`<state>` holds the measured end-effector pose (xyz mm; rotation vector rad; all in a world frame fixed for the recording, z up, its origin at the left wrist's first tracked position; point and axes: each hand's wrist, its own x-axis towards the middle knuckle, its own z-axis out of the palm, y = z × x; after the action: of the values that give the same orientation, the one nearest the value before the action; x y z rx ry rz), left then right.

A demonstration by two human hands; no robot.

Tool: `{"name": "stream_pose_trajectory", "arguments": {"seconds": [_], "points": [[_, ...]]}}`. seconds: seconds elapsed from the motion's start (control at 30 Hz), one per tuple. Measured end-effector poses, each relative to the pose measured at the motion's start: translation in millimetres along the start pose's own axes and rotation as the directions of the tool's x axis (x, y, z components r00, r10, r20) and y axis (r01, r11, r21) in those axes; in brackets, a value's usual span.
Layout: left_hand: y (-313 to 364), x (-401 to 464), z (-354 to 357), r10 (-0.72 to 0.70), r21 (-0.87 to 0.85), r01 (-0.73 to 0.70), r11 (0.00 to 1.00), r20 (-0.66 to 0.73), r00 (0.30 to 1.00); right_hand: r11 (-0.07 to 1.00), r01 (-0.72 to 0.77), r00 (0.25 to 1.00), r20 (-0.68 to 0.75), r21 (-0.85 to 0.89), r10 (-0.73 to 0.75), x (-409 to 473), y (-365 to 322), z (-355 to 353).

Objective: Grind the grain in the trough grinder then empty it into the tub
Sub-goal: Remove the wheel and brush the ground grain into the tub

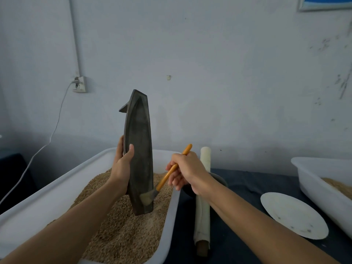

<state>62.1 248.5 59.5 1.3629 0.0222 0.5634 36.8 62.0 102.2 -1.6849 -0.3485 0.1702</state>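
Note:
The dark boat-shaped trough grinder [140,149] stands on end over the white tub [57,187], its lower tip just above the brown grain [122,231] that fills the tub. My left hand [122,164] grips the trough's left edge at mid height. My right hand [187,168] holds a brush with an orange handle [171,170]; its bristles [147,197] lie against the lower inside of the trough. The grinding wheel [219,180] is mostly hidden behind my right wrist.
A long pale roller handle [202,206] lies on the dark cloth to the right of the tub. A white plate [293,214] sits further right. A second white tub [314,178] with grain stands at the right edge. A wall socket and cable [79,84] are at back left.

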Motion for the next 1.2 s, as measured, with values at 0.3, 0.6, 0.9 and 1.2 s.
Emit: {"name": "stream_pose_trajectory", "arguments": {"seconds": [0.3,0.6,0.9,1.2], "points": [[0.5,0.4,1.5,0.029,0.014,-0.029,0.999,-0.013,0.999,0.981,0.194,0.981,-0.001,-0.012,-0.194,-5.9,6.2,3.1],[4.3,-0.7,2.3,-0.014,-0.021,0.014,1.000,-0.029,0.999,0.938,0.332,0.932,-0.187,0.100,-0.310,2.0,6.3,-10.7],[24.2,-9.3,14.8,-0.447,-0.095,0.445,0.891,0.000,0.895,0.865,0.117,0.981,-0.194,0.488,-0.023,25.3,-0.9,10.4],[33.0,-12.1,31.2,-0.535,-0.073,0.543,0.837,0.097,0.839,0.942,0.020,0.962,-0.264,0.336,0.074,31.2,-3.1,19.8]]}}
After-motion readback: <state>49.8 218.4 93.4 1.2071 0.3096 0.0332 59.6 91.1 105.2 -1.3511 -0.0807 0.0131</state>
